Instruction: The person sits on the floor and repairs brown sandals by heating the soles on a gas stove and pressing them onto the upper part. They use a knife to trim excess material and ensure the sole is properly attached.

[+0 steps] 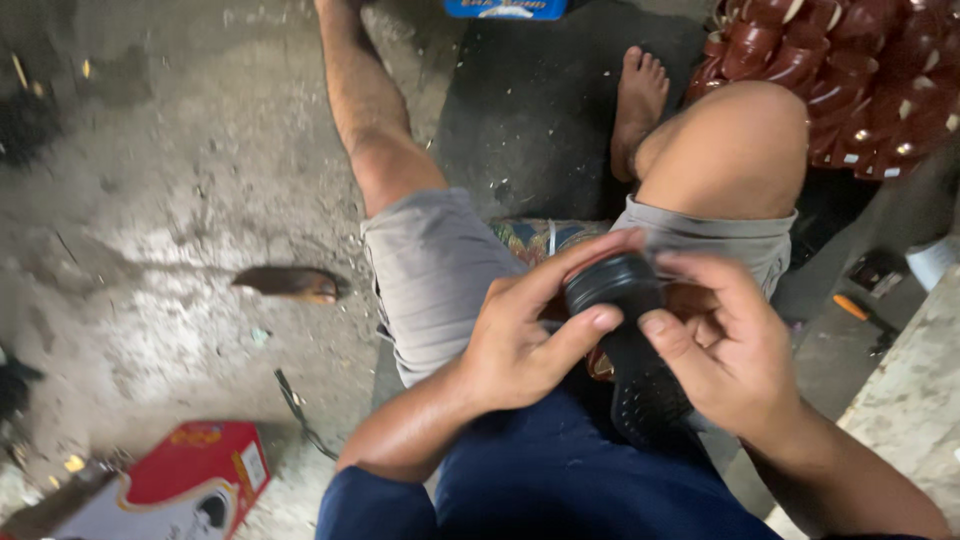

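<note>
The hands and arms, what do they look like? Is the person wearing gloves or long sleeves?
No gloves. The left hand and right hand are both bare, with no rings or watch showing. The forearms are bare too. A dark blue sleeve starts only near the left elbow, and it matches the dark blue shirt at the bottom of the picture.

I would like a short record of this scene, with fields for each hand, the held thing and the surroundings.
left hand: grips the heel end of the black shoe sole
right hand: holds the sole from the other side
sole: black, tread studs show, over the lap
pile of reddish-brown soles: upper right
red box: on the floor, lower left
floor: bare concrete
</note>
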